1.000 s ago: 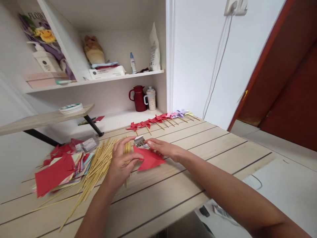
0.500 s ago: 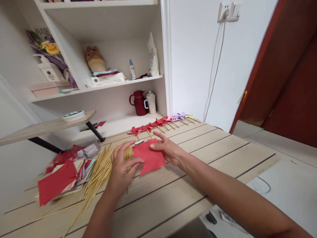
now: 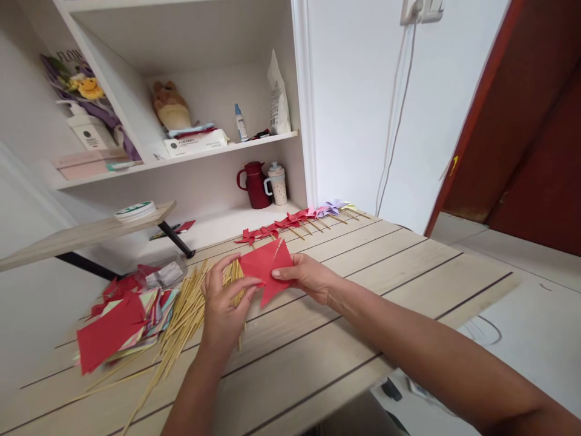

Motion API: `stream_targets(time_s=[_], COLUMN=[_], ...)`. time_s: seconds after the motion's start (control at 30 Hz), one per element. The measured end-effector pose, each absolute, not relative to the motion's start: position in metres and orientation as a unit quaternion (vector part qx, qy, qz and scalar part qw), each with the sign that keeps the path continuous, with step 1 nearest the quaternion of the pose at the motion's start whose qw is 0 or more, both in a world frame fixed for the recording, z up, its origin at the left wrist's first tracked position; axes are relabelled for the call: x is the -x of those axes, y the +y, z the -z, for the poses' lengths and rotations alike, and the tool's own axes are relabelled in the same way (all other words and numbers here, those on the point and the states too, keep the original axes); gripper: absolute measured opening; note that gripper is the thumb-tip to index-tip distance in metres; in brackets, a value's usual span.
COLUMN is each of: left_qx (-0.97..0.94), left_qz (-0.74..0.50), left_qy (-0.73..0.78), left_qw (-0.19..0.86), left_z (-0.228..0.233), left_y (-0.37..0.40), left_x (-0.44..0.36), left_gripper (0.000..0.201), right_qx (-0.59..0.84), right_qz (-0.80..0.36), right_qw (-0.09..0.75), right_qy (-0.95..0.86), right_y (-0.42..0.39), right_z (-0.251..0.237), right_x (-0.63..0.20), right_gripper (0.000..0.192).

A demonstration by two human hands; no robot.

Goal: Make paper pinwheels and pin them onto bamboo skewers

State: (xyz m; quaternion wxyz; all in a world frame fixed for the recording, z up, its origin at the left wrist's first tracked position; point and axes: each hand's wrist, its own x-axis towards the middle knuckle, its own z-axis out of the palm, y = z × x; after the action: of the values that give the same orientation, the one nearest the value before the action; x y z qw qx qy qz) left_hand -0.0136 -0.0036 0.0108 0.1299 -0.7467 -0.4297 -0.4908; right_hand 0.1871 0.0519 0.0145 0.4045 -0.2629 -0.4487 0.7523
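Observation:
A red paper square (image 3: 265, 263) with slits cut in from its corners is held up above the table between both hands. My left hand (image 3: 229, 297) pinches a corner flap of it between thumb and finger. On the other side, my right hand (image 3: 306, 277) grips the paper's right part, thumb on the front and fingers behind. Just left of my left hand lies a heap of thin wooden sticks (image 3: 188, 312). Red paper sheets (image 3: 109, 333) rest on a pile of coloured papers (image 3: 158, 312) further left.
Finished pinwheels on sticks (image 3: 297, 218), red, pink, purple and yellow, line the table's back edge. A small raised wooden shelf (image 3: 86, 227) with black legs stands at the left. Behind are a dark red jug (image 3: 256, 186) and a speckled cup (image 3: 278, 184).
The red paper has turned in my hands, and a slit at its top now gapes. My left thumb and finger have closed on a corner flap. The view has shifted slightly.

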Motion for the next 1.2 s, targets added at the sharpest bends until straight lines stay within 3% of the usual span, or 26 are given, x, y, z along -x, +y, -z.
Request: stream_targets(time_s=[0.07,0.13,0.2,0.27,0.37,0.5,0.8,1.2], left_qx=[0.705,0.648,0.593,0.557,0.538,0.559,0.535,0.481], left_qz=[0.536,0.584,0.625,0.635,0.591,0.553,0.569,0.579], left_qy=[-0.457,-0.487,-0.5,-0.488,-0.476,-0.476,-0.478,-0.47], left_qw=[0.089,0.022,-0.085,-0.22,-0.366,-0.395,-0.403,-0.46], left_z=[-0.009,-0.008,-0.007,-0.007,-0.008,-0.006,-0.005,-0.009], left_y=[-0.003,-0.002,0.0,0.002,0.002,-0.001,-0.001,-0.005], left_x=[0.009,0.007,0.006,0.008,0.008,0.003,0.003,-0.003], left_gripper=[0.023,0.053,0.082,0.092,0.075,0.047,0.038,0.044], right_qx=[0.259,0.252,0.245,0.238,0.233,0.235,0.241,0.218], right_qz=[-0.757,-0.763,-0.768,-0.77,-0.77,-0.77,-0.761,-0.751], right_qw=[0.414,0.417,0.417,0.417,0.422,0.411,0.396,0.393], right_qy=[-0.435,-0.425,-0.42,-0.42,-0.418,-0.427,-0.454,-0.483], right_y=[0.051,0.052,0.052,0.051,0.051,0.05,0.045,0.043], right_z=[-0.015,-0.016,-0.016,-0.016,-0.015,-0.013,-0.011,-0.011], right_x=[-0.187,-0.187,-0.186,-0.186,-0.185,-0.184,-0.18,-0.181], right_gripper=[0.041,0.041,0.042,0.043,0.042,0.039,0.044,0.05])
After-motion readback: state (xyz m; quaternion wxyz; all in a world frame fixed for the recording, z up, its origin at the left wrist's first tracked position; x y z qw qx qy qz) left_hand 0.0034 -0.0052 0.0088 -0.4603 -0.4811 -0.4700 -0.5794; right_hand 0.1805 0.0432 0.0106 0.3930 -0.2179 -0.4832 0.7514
